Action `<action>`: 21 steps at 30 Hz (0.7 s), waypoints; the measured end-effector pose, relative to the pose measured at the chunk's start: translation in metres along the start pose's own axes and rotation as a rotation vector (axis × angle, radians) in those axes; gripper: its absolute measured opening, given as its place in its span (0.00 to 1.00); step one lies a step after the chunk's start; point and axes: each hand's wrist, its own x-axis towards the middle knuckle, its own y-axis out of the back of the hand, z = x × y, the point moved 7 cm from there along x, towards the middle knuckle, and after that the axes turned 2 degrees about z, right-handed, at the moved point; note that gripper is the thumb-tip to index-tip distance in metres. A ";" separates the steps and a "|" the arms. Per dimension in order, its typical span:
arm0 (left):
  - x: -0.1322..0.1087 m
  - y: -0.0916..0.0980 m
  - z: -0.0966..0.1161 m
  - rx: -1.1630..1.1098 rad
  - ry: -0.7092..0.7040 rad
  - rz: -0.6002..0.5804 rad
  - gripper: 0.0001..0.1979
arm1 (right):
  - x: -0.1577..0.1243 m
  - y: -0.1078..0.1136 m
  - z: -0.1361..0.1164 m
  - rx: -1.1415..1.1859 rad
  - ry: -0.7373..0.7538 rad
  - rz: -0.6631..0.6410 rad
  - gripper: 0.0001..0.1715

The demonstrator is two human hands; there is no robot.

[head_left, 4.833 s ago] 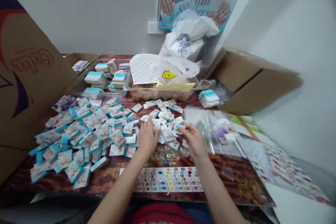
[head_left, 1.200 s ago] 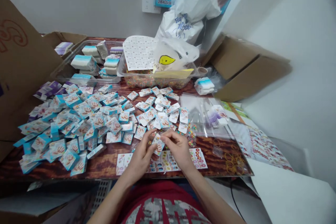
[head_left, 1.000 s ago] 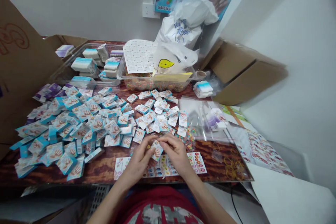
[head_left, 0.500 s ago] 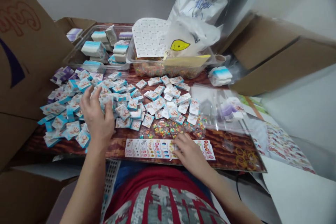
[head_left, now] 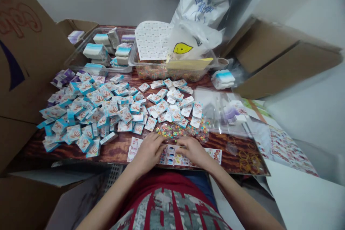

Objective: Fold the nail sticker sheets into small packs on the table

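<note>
A narrow white sticker sheet [head_left: 170, 155] with rows of small coloured pictures lies at the table's front edge. My left hand [head_left: 150, 152] rests over its left half, fingers bent and held together, thumb toward the middle. My right hand [head_left: 194, 152] is on the right half, its fingers and thumb curled at the paper. Beneath both palms part of the sheet is hidden. Just beyond my fingertips lie clear bags of tiny coloured beads [head_left: 179, 131]. Many small blue-and-white boxes [head_left: 105, 109] with a hand picture are heaped behind and to the left.
Clear plastic tubs [head_left: 126, 68] stand at the back, one with paper bundles, another [head_left: 172, 72] with coloured bits. A white plastic bag [head_left: 202, 10] rises behind. Rubber bands [head_left: 246, 161] lie front right. Cardboard boxes flank both sides [head_left: 27, 61], [head_left: 283, 68].
My left hand has come down from above the heap of small boxes to the sticker sheet, beside my right hand. The right hand stays at the sheet, with its fingers more curled.
</note>
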 end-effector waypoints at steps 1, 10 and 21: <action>0.001 0.001 -0.001 0.013 -0.004 0.006 0.07 | 0.001 0.002 0.001 0.027 -0.002 -0.025 0.09; 0.011 0.023 0.002 0.012 -0.036 0.086 0.08 | -0.004 0.035 -0.013 0.122 0.093 0.044 0.18; 0.004 0.048 0.051 -0.133 -0.086 0.425 0.13 | -0.017 0.086 -0.095 0.351 0.291 0.243 0.14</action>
